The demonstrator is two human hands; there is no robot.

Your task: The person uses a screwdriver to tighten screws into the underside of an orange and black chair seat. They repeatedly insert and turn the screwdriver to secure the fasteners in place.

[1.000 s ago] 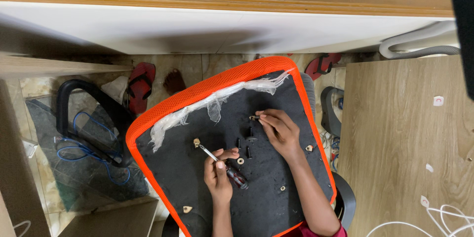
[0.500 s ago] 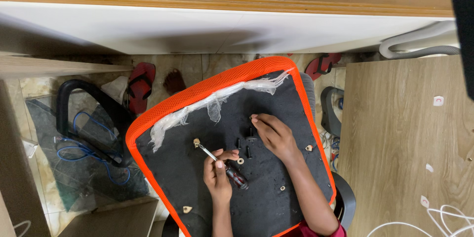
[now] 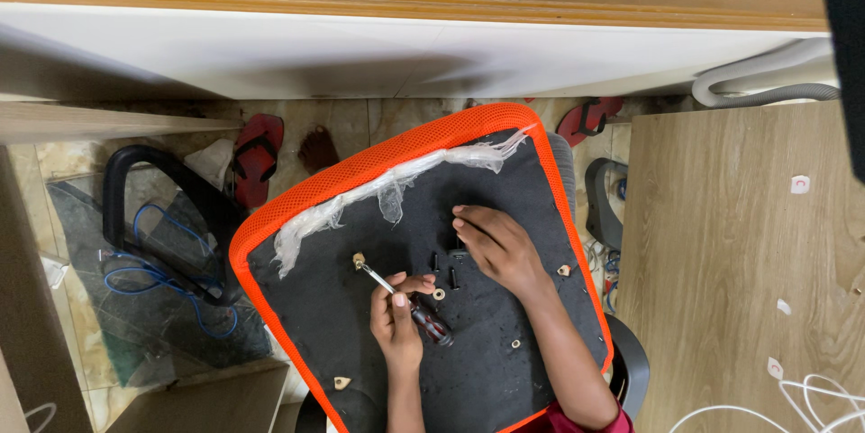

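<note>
An upturned chair seat (image 3: 360,307), black underside with an orange rim, lies in front of the person. The left hand (image 3: 396,316) is closed around a screwdriver (image 3: 405,302), tip at a screw hole. The right hand (image 3: 500,248) rests flat, fingers spread over loose black screws (image 3: 443,269); fastening seems underway, needing a steady aligned tip

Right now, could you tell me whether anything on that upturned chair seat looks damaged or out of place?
Yes: torn clear plastic wrap hangs ragged along the orange edge of the chair seat. Loose black screws lie on it beside the right hand, while the left hand holds a screwdriver.
</note>
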